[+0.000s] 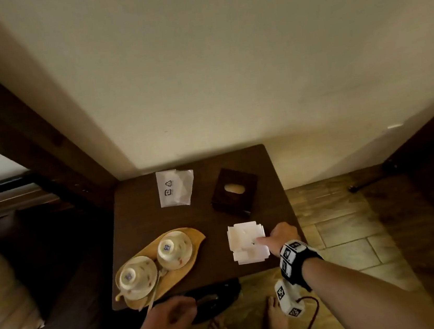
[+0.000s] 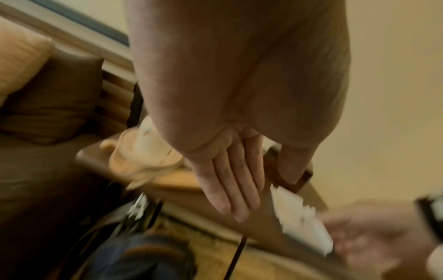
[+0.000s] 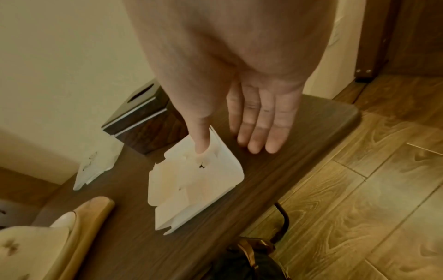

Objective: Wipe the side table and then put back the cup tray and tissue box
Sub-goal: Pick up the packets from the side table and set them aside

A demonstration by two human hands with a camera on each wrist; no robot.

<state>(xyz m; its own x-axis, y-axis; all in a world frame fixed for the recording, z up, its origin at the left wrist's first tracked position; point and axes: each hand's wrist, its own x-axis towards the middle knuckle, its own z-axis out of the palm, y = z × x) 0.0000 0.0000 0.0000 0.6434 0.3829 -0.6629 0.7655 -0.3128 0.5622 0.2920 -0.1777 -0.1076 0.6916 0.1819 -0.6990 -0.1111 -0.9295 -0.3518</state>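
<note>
The surface [image 1: 146, 222] is being reached, unwiped as judged: tray [image 1: 192, 238] and tissue box [image 1: 234, 189] are lying on it; wipe [image 1: 247, 242] is being touched by flat right hand [image 1: 282, 238], left hand [image 1: 171, 317] hanging slack, empty

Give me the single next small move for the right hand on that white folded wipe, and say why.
Probably close the right hand on the white folded wipe and lift it. The thumb already rests on the wipe, the straight fingers lie just past its edge on the side table, and nothing is gripped. The cup tray and tissue box are on the table, so wiping seems not yet begun.
</note>
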